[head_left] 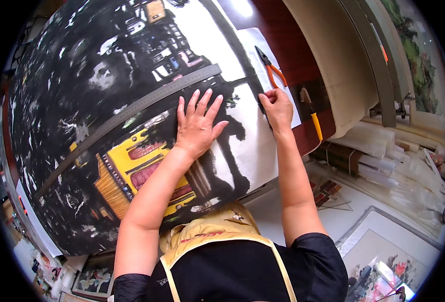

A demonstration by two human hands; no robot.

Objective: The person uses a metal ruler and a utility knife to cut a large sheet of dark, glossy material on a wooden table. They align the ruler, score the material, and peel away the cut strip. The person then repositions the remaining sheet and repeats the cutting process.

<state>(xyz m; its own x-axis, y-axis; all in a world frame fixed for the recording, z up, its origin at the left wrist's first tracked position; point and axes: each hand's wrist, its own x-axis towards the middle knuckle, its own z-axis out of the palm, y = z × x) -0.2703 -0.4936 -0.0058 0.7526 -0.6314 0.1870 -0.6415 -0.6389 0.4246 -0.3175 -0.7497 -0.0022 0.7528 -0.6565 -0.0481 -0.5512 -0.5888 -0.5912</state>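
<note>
A large painting (96, 75) in black, white and yellow covers the table before me. My left hand (198, 126) lies flat on it, fingers spread, just below a long grey metal ruler (131, 108) that runs diagonally across the painting. At the painting's dark right border my right hand (279, 108) is closed, thumb and forefinger pinched together. Whatever is between those fingertips is too small and dark to make out. Just beyond the right hand, pliers (271, 68) with orange handles rest on a white sheet (252, 40). To its right lies a tool with a yellow handle (316, 126).
The dark red tabletop (298, 45) shows along the right side. Rolled materials and clear plastic wrap (373, 141) are stacked at the right. A framed flower painting (383, 251) stands low at the right, and a landscape painting (416, 60) is at the far right.
</note>
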